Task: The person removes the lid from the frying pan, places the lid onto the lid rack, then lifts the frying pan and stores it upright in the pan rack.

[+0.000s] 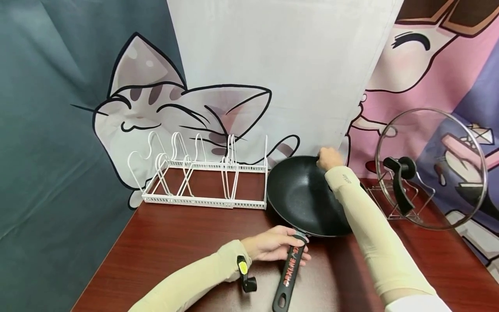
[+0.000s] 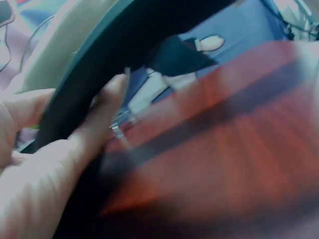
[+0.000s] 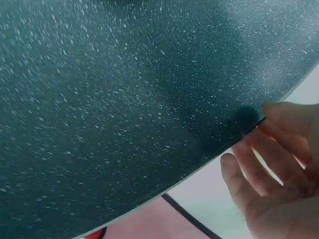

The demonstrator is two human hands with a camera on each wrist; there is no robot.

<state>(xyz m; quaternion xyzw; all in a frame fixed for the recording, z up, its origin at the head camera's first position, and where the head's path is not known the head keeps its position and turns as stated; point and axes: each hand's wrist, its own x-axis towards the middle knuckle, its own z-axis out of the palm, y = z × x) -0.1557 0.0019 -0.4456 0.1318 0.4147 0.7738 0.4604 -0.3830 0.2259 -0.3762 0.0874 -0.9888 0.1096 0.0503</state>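
A black frying pan (image 1: 302,195) is held between both hands to the right of the white rack, its long black handle (image 1: 289,277) with red lettering pointing toward me. My left hand (image 1: 274,245) holds that handle close to the pan, thumb on top and fingers beneath. At the far rim, my right hand (image 1: 329,158) pinches the edge; in the right wrist view its fingers (image 3: 279,154) curl around the rim of the speckled dark inside. The left wrist view is blurred, with the left hand (image 2: 55,159) against a dark part of the pan.
A white wire rack (image 1: 202,203) with upright loops stands along the back left, beside the pan. On the right, a glass lid (image 1: 432,169) with a black knob leans upright in a small wire stand (image 1: 419,206). Printed cloth (image 1: 292,56) hangs behind the reddish wooden table (image 1: 163,242).
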